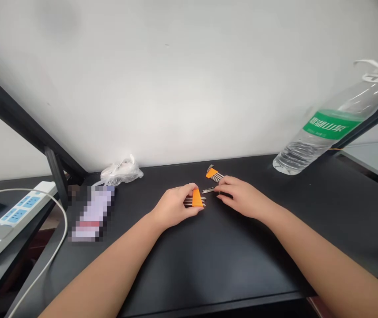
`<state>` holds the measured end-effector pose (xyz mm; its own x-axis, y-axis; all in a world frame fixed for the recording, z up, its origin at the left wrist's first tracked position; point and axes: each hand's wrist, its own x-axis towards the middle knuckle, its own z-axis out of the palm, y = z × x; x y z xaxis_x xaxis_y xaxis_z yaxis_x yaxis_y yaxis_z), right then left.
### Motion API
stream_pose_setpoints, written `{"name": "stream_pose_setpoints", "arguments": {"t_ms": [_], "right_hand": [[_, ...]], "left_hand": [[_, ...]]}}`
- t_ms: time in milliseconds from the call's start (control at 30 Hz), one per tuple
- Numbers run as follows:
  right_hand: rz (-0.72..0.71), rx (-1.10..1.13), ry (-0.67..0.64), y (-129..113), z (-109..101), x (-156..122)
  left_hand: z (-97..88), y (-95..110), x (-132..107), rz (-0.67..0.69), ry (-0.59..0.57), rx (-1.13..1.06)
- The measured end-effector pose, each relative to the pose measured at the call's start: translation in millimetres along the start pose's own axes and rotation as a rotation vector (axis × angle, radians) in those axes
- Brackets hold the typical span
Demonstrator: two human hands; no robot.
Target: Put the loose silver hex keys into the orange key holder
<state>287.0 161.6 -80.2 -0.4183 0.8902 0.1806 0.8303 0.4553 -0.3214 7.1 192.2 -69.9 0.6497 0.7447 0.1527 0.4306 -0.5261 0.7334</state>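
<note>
My left hand (177,204) is closed around an orange plastic holder (197,198) with several slim metal hex keys through it, their tips sticking out on the right. Fingers curled, my right hand (238,194) pinches a thin metal hex key (209,190) that points left toward that holder, a small gap apart. How many keys it grips is hard to tell. Just behind my right fingers, a second orange holder (212,172) with several metal keys lies on the black table (209,265). Its near end is partly covered by the right hand.
A large water bottle (328,126) with a green label stands at the back right. Toward the left are a crumpled clear plastic bag (122,171), a blurred-out phone-like object (92,214), a white cable (66,221) and a power strip (20,216). A pale wall (175,88) rises behind.
</note>
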Motion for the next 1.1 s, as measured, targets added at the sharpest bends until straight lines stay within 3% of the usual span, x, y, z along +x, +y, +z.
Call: {"name": "stream_pose_setpoints", "arguments": {"t_ms": [533,700,800,933,1100], "right_hand": [[0.019,-0.417,-0.060,-20,0,4],[0.046,-0.346,0.027,-23,-5,2],[0.045,-0.185,0.061,-24,-9,-1],[-0.036,0.083,0.032,-28,-14,-2],[-0.106,0.162,0.046,-31,-14,-2]], "left_hand": [[0.2,-2,1,0.022,-0.026,0.090],[0.2,-1,2,0.041,-0.020,0.134],[-0.8,0,2,0.044,-0.029,0.144],[-1.4,1,2,0.051,-0.021,0.160],[-0.2,0,2,0.060,-0.018,0.156]]}}
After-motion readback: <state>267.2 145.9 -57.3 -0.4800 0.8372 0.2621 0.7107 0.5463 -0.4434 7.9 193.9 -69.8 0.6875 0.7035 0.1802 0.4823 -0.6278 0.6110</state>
